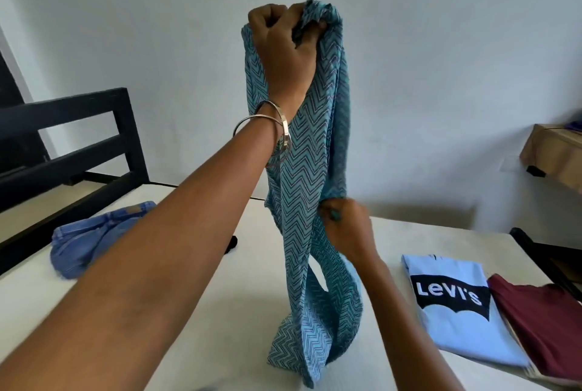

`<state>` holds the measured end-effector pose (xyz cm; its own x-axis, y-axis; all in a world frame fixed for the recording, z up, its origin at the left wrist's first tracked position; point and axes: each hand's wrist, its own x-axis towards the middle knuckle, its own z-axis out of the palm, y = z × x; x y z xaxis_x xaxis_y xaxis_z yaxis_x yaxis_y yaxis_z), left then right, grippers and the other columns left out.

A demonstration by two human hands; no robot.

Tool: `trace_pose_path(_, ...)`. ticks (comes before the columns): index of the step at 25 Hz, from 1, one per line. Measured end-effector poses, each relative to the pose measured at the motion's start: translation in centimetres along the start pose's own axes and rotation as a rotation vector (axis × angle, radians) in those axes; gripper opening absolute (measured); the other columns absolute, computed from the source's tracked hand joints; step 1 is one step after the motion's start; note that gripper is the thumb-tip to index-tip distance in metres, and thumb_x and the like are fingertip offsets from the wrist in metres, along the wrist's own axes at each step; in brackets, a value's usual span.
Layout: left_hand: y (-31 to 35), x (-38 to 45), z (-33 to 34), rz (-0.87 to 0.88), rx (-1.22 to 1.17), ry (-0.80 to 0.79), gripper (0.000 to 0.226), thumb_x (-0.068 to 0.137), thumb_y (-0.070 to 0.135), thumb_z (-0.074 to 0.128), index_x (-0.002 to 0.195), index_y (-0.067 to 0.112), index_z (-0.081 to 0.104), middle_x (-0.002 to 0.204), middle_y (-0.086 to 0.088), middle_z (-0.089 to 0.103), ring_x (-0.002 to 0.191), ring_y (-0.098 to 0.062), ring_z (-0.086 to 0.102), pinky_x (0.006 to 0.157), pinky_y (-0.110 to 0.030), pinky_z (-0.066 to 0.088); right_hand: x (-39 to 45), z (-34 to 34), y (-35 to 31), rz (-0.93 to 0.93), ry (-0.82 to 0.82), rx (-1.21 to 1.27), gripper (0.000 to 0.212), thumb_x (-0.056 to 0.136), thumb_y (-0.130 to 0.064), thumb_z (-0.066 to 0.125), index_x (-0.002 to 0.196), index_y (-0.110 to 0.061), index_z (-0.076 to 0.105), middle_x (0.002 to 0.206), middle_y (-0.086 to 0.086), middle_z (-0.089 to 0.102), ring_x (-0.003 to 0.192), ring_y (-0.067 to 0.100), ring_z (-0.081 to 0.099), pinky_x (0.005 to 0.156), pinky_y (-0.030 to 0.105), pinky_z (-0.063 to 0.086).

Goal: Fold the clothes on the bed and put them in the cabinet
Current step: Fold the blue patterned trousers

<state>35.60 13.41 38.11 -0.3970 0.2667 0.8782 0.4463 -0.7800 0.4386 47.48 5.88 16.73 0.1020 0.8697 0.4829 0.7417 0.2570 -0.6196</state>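
You had soft, even daylight, bright enough across the pale wall (441, 44), and no glare. A faint shadow lay on the wall in the right middle of the frame. Your right hand (346, 227) was smeared by motion blur near the center. The wide lens bent the dark bed frame (78, 138) at the left edge, and the corners looked slightly soft.

We can't see the maroon shirt (548, 321) fully, right edge cuts it. Right hand (346, 227) blurred; small black thing (232, 244) unidentifiable.
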Motion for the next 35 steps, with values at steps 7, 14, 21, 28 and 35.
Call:
trace_pose_path(7, -0.1, -1.6, 0.3, -0.027, 0.01, -0.063, 0.021, 0.072, 0.022, 0.073, 0.088, 0.008, 0.075, 0.1, -0.012, 0.044, 0.092, -0.028, 0.049, 0.086, -0.043, 0.049, -3.6, 5.6, -1.3, 0.111, 0.07, 0.153, 0.056, 0.083, -0.068, 0.057, 0.101, -0.017, 0.072, 0.116, 0.007, 0.054, 0.107, 0.025, 0.049, 0.083, 0.035, 0.05)
trace_pose_path(14, -3.1, -1.1, -2.6, -0.13, 0.126, -0.018, 0.018, 0.081, 0.021, 0.071, 0.088, 0.004, 0.071, 0.104, -0.013, 0.042, 0.094, -0.025, 0.046, 0.08, 0.0, 0.033, -2.2, 2.6, 4.9, 0.31, 0.233, 0.148, 0.022, 0.094, -0.016, 0.064, 0.093, 0.005, 0.071, 0.084, 0.02, 0.064, 0.077, 0.032, 0.059, 0.063, 0.029, 0.03)
trace_pose_path(21, -8.1, -4.6, -4.1, -0.573, 0.1, -0.022, 0.014, 0.089, 0.023, 0.059, 0.093, 0.012, 0.068, 0.103, -0.013, 0.056, 0.088, -0.015, 0.039, 0.074, -0.018, 0.035, 2.7, -7.8, 9.5, 0.26, 0.492, 0.002, 0.025, 0.089, 0.0, 0.054, 0.105, -0.002, 0.072, 0.089, 0.02, 0.07, 0.08, 0.027, 0.062, 0.072, 0.038, 0.047)
trace_pose_path(28, -16.6, -10.7, -13.4, -0.824, -0.407, 0.007, 0.025, 0.086, -0.003, 0.046, 0.088, 0.018, 0.06, 0.091, 0.0, 0.062, 0.087, -0.014, 0.059, 0.08, -0.035, 0.051, -4.3, -3.0, 6.9, -0.03, 0.37, -0.099, 0.038, 0.084, -0.003, 0.044, 0.115, -0.025, 0.039, 0.089, 0.023, 0.063, 0.074, 0.044, 0.058, 0.061, 0.037, 0.036)
trace_pose_path(35, -27.7, -31.7, -34.9, -1.707, 0.117, 0.229, 0.04, 0.103, 0.016, 0.039, 0.136, -0.006, 0.043, 0.121, -0.017, 0.053, 0.103, -0.019, 0.051, 0.064, -0.02, 0.047, -21.3, 21.0, 11.7, -0.294, -0.575, -0.324, 0.073, 0.059, 0.008, 0.071, 0.124, -0.015, 0.048, 0.089, 0.006, 0.059, 0.077, 0.029, 0.062, 0.06, 0.036, 0.049)
